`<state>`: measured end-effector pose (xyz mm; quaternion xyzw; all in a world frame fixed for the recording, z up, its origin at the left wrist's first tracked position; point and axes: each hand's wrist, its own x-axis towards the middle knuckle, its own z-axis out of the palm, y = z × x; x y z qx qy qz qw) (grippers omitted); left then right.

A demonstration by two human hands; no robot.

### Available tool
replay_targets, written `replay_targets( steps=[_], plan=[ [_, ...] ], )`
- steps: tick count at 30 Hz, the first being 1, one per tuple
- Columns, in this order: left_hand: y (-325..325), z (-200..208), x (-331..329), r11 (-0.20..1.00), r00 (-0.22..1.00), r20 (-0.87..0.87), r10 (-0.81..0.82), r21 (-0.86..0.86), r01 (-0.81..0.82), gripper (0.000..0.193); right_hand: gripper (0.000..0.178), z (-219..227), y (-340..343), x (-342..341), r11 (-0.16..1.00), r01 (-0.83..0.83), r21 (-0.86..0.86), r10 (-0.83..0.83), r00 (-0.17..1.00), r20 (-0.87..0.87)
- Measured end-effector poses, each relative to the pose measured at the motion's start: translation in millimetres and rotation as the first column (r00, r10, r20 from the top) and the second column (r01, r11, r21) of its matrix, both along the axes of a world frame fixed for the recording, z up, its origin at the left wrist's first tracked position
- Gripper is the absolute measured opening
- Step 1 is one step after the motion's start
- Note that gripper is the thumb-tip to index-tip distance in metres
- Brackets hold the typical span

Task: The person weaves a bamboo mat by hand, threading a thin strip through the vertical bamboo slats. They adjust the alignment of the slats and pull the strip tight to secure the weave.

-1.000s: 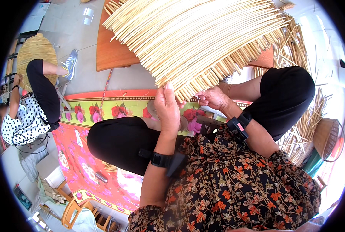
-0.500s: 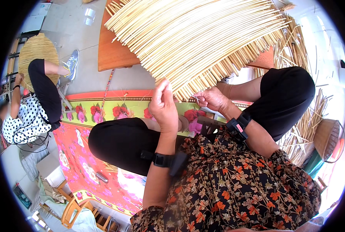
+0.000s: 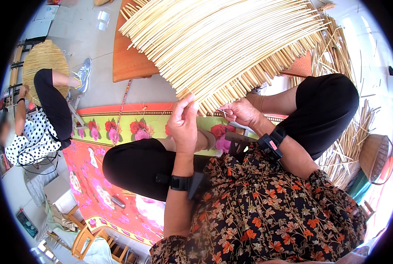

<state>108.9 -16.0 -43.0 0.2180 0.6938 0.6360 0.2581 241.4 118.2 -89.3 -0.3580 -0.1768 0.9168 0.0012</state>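
Observation:
A large mat of pale straw stalks (image 3: 231,53), stitched in close rows, slopes down toward my lap. At its near left corner is my left hand (image 3: 184,127), closed, with thumb and fingertips pinched at the edge of the stalks. Just to the right, under the stalk ends, my right hand (image 3: 242,113) is closed on a thin, pale, needle-like piece (image 3: 223,111). Whether thread runs from this piece is too fine to tell. The undersides of the stalks and part of the left fingertips are hidden.
An orange-brown board (image 3: 132,61) lies beneath the mat. Loose stalks (image 3: 344,154) are heaped at right beside a woven basket (image 3: 374,158). A red floral cloth (image 3: 112,185) spreads at left. Another person (image 3: 33,132) sits far left with an oval straw mat (image 3: 46,64).
My left hand has shifted slightly down, its fingertips drawn closer together at the mat's corner. My right hand stays nearly in place.

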Motion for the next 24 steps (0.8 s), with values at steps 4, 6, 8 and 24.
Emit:
replay_targets(
  steps=[4,6,8,24],
  plan=[
    [3.7,0.4,2.4,0.999,0.994,0.099,0.046,0.024,-0.048,0.020,0.012,-0.9,0.1,0.3,1.000,-0.019,0.010,0.019,1.000,-0.018],
    [6.5,-1.3,4.0,0.995,0.983,0.173,0.068,0.056,-0.079,0.017,0.017,1.6,1.4,0.4,0.998,-0.045,0.032,0.045,0.999,0.008],
    [8.4,-3.7,5.2,0.990,0.964,0.249,0.092,0.077,-0.114,0.014,0.016,0.3,1.4,0.8,0.998,-0.054,0.046,0.053,0.998,0.021],
    [14.1,-1.6,9.2,0.986,0.975,0.169,0.145,0.056,-0.156,0.011,0.011,-13.4,-2.4,4.0,0.998,-0.020,0.054,0.024,0.996,-0.084]
  ],
)
